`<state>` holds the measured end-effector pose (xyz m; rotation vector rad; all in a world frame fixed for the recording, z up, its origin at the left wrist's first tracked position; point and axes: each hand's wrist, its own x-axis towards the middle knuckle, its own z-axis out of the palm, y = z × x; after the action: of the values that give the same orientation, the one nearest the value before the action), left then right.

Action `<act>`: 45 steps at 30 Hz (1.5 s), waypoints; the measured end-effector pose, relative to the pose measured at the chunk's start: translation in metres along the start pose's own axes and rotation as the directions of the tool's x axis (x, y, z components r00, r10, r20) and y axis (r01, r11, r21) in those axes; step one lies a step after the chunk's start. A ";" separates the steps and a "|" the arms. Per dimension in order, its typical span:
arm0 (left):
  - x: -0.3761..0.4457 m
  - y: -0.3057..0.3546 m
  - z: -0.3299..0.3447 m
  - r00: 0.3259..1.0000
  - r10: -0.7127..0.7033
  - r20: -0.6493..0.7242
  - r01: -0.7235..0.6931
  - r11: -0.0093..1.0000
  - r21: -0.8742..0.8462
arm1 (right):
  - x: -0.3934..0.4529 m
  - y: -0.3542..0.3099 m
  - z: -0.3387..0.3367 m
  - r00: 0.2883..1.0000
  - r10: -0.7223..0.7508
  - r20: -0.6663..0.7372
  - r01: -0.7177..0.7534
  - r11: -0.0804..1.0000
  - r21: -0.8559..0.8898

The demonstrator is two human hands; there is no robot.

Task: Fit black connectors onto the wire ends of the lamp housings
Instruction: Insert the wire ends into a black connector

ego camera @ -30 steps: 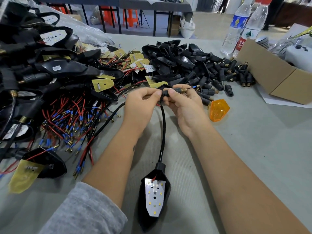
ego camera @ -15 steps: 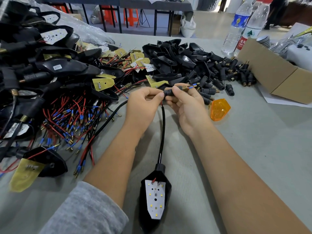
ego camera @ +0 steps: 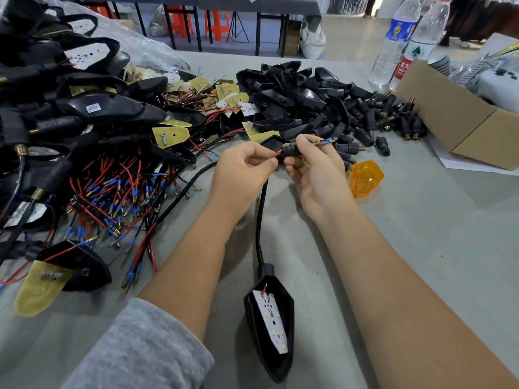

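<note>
A black lamp housing (ego camera: 271, 318) with a white LED board lies on the grey table near me, its black sleeved cable (ego camera: 259, 220) running up to my hands. My left hand (ego camera: 241, 175) pinches the red wire where it leaves the sleeve. My right hand (ego camera: 314, 175) grips a black connector (ego camera: 290, 150) threaded on the wire. The wire's blue and brass tips (ego camera: 323, 141) stick out past my right fingers. A heap of loose black connectors (ego camera: 393, 119) lies behind my right hand.
Piles of black housings (ego camera: 106, 108) with red, black and blue-tipped wires (ego camera: 118, 197) fill the left. An orange lens (ego camera: 365, 178) lies right of my hands. A cardboard box (ego camera: 460, 124) and two water bottles (ego camera: 393, 37) stand at the back right.
The connector has slid further along the wire: the blue and brass tips now stick out past my right fingers, and a stretch of red wire shows between my hands.
</note>
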<state>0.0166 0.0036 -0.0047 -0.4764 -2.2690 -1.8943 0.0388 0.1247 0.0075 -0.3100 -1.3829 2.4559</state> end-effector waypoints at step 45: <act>-0.010 0.008 -0.002 0.987 0.131 0.094 -0.142 0.982 0.125 | 0.000 0.004 -0.001 0.997 -0.050 0.057 0.066 0.941 -0.333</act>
<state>0.0288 0.0015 -0.0002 -0.6875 -2.3293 -1.6775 0.0383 0.1237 0.0038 -0.2817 -1.8045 2.1868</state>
